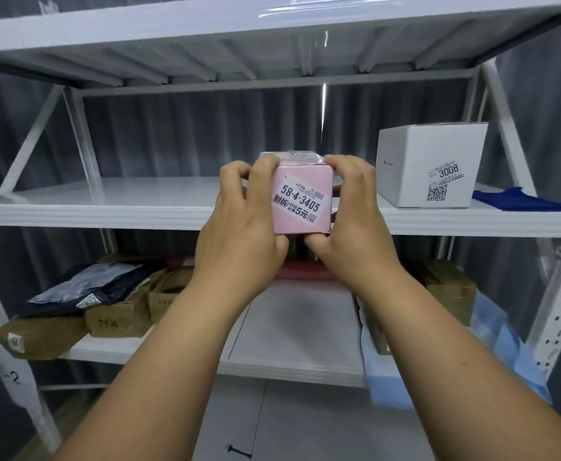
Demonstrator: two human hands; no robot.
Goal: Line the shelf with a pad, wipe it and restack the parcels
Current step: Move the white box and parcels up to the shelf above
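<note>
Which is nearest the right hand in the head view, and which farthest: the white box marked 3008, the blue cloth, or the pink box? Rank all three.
1. pink box: held in the right hand, between both hands.
2. white box: on the middle shelf, to the right.
3. blue cloth: on the same shelf, beyond the white box at far right.

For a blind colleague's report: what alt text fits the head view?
Both hands, left hand and right hand, hold a pink box before the middle shelf, where a white box and blue cloth sit.
</note>
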